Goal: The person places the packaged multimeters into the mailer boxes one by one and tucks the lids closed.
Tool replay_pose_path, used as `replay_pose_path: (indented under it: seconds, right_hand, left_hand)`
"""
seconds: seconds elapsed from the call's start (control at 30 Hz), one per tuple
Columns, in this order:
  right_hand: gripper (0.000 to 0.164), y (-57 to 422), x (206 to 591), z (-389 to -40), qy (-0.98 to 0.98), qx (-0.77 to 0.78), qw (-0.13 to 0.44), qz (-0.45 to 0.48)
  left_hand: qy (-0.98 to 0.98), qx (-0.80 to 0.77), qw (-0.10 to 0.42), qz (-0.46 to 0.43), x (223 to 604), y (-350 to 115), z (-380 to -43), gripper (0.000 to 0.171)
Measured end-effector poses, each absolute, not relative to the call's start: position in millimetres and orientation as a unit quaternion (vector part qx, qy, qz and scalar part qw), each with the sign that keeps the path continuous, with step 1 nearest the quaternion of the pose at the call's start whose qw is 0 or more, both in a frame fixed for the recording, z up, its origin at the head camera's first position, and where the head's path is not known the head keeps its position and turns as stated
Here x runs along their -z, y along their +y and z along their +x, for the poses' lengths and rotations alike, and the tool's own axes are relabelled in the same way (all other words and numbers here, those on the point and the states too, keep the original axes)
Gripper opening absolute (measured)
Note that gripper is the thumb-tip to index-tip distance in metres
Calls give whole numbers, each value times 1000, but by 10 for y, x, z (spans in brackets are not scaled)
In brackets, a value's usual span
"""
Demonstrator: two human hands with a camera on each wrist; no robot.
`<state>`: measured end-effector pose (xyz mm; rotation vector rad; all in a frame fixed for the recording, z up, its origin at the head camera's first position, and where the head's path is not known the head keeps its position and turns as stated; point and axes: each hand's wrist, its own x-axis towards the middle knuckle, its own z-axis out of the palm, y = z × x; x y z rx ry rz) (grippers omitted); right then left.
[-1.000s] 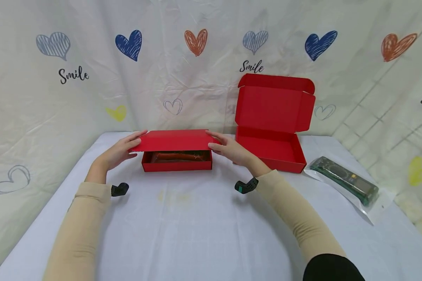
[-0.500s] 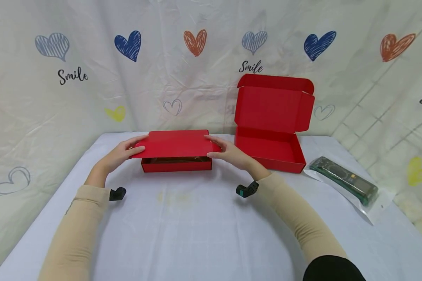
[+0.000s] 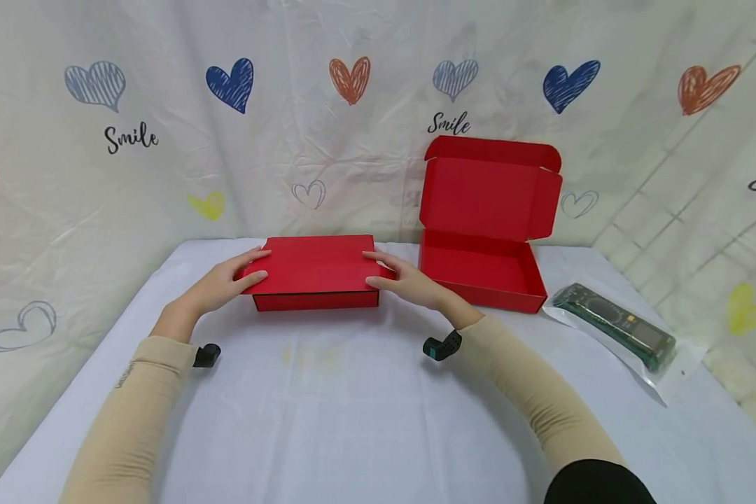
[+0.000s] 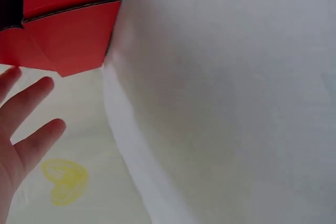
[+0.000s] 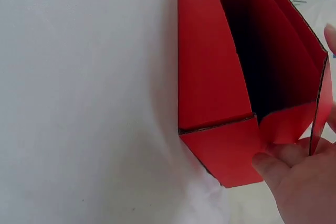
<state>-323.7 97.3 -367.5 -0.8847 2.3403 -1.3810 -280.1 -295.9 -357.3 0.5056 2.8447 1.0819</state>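
Observation:
A red cardboard box point(image 3: 315, 302) stands at the back middle, its lid point(image 3: 318, 264) lowered almost flat over it. From the right wrist, a dark gap shows between lid and front wall, with a side flap point(image 5: 324, 98) hanging from the lid. My left hand point(image 3: 217, 285) touches the lid's left side, thumb and fingertips over its top. In the left wrist view its fingers point(image 4: 34, 140) are straight and spread beside the box. My right hand point(image 3: 416, 283) rests along the lid's right edge; one fingertip meets the box's side in the right wrist view. The box's contents are hidden.
A second red box point(image 3: 485, 269) stands with its lid raised, right of the first and close to my right hand. Farther right lies a dark green and black device, apparently a multimeter point(image 3: 614, 325), in a clear bag. A printed white cloth point(image 3: 353, 161) hangs behind the white-covered table point(image 3: 353, 413).
Both hands have brought the lid forward and down over the box. The brown item seen inside a second ago is now covered. The second box and the bagged device have stayed put.

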Motion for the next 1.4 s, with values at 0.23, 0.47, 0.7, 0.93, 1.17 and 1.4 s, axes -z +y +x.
replay_pose_path:
  seconds: [0.23,0.47,0.7,0.93,1.17,1.4]
  right_hand:
    - [68,902,3655,-3190,853,412,105,-303]
    - [73,914,3687,-3180,869,360,96,-325]
    - [76,909,3729,-3173,884,308,99,-337]
    - [78,890,3728,-3150,896,260,96,-348]
    - [81,860,3789,-3140,905,222,94,-351]
    - [84,844,3820,-3131,910,201,98,-349]
  left_hand:
    - [934,-307,15,183,3585,-2933,-2807,67]
    - [945,-270,31,182,3622,-2923,-2819,72]
    - [958,-219,35,183,3664,-2857,-2832,75]
    - [962,-191,36,193,3673,-2768,-2877,77]
    - [968,-156,45,191,3733,-2730,-2915,80]
    - [970,-136,54,193,3713,-2692,-2910,81]
